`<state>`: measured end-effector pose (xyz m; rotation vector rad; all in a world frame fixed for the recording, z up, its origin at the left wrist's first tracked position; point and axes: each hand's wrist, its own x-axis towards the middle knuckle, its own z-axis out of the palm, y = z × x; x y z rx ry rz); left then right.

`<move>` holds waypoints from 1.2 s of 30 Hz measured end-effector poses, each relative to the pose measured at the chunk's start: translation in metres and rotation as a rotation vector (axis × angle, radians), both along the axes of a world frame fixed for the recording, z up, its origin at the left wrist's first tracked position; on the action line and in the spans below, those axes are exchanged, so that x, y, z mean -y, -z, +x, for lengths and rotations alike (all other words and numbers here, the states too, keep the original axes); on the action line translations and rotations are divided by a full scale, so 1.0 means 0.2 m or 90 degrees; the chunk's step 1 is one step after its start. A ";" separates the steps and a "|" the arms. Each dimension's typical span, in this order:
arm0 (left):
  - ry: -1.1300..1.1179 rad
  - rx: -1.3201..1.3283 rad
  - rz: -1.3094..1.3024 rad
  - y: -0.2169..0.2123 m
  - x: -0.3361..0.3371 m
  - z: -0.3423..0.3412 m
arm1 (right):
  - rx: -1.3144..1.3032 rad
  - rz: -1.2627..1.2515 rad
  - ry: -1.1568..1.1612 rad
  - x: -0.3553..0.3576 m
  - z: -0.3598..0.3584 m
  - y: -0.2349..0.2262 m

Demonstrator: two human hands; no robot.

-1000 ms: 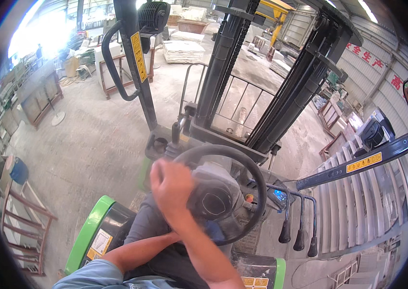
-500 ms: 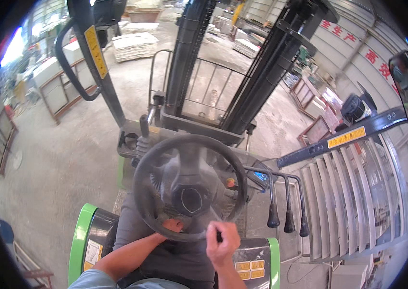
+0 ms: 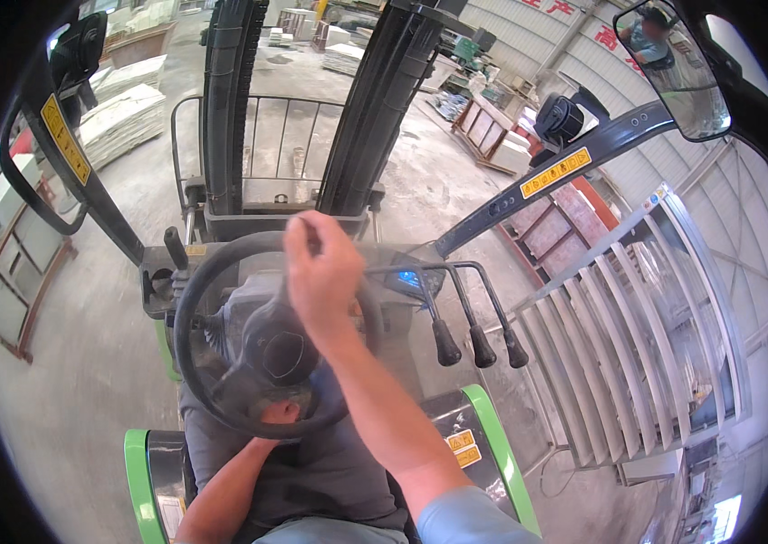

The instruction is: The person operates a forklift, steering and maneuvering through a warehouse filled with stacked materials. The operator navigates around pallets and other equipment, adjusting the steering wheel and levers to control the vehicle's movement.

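Observation:
A black steering wheel (image 3: 186,337) with a round hub stands before me. My right hand (image 3: 322,272) is closed at its upper right rim, the forearm stretched over the wheel; the fingers hide whatever part they grip. Through the lower opening of the wheel shows my left hand (image 3: 282,411), curled closed close to my lap. The rim crosses in front of its wrist, and what it holds, if anything, is hidden.
Three black-knobbed levers (image 3: 482,344) stand right of the wheel. Ahead rise the dark mast rails (image 3: 361,118) of the forklift. A slatted metal panel (image 3: 619,344) flanks the right side. Stacked pale slabs (image 3: 135,122) and a framed rack (image 3: 21,272) lie left.
My right hand has swept from the wheel's lower right to its upper right, and the wheel has turned. My left hand stays low. The view has shifted, with slabs and racks in different places.

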<state>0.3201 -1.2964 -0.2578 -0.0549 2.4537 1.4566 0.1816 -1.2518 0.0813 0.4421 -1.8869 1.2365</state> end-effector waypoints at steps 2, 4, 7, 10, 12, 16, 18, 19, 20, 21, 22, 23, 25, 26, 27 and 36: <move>0.002 0.020 -0.015 -0.01 0.02 -0.17 | -0.023 -0.016 -0.019 0.13 -0.19 0.02; 0.000 -0.002 -0.005 -0.03 0.02 -0.40 | -0.039 0.008 -0.024 0.22 -0.40 0.01; 0.033 -0.019 -0.018 -0.07 0.03 -0.83 | -0.047 0.017 -0.030 0.33 -0.75 -0.08; 0.048 -0.020 -0.035 -0.13 0.12 -1.20 | 0.002 0.033 -0.087 0.48 -1.04 -0.19; 0.042 -0.014 -0.048 -0.17 0.20 -1.39 | 0.013 0.009 -0.091 0.57 -1.20 -0.25; 0.029 0.002 -0.057 -0.13 0.36 -1.94 | 0.030 0.043 -0.143 0.79 -1.71 -0.28; -0.006 -0.011 -0.006 0.00 0.43 -2.30 | 0.036 0.070 -0.149 0.91 -2.00 -0.27; -0.030 -0.026 0.034 0.07 0.45 -2.46 | 0.050 0.076 -0.176 0.95 -2.14 -0.26; -0.042 -0.038 0.060 0.13 0.48 -2.62 | 0.023 0.085 -0.185 0.99 -2.26 -0.24; -0.026 -0.019 0.089 0.17 0.52 -2.77 | 0.013 0.103 -0.201 1.04 -2.38 -0.22; -0.053 -0.046 0.077 0.19 0.59 -2.92 | 0.002 0.123 -0.207 1.10 -2.50 -0.19; -0.055 -0.038 0.062 0.19 0.68 -3.07 | -0.042 0.119 -0.211 1.19 -2.63 -0.15; -0.049 -0.028 0.038 0.15 0.90 -3.37 | -0.018 0.159 -0.209 1.40 -2.91 -0.08; -0.046 -0.024 0.030 0.14 1.02 -3.52 | -0.021 0.161 -0.211 1.51 -3.04 -0.03; -0.040 -0.025 0.020 0.12 1.13 -3.68 | -0.011 0.173 -0.215 1.61 -3.17 0.01; -0.041 -0.049 -0.003 0.19 1.87 -5.04 | -0.046 0.182 -0.268 2.32 -4.33 0.24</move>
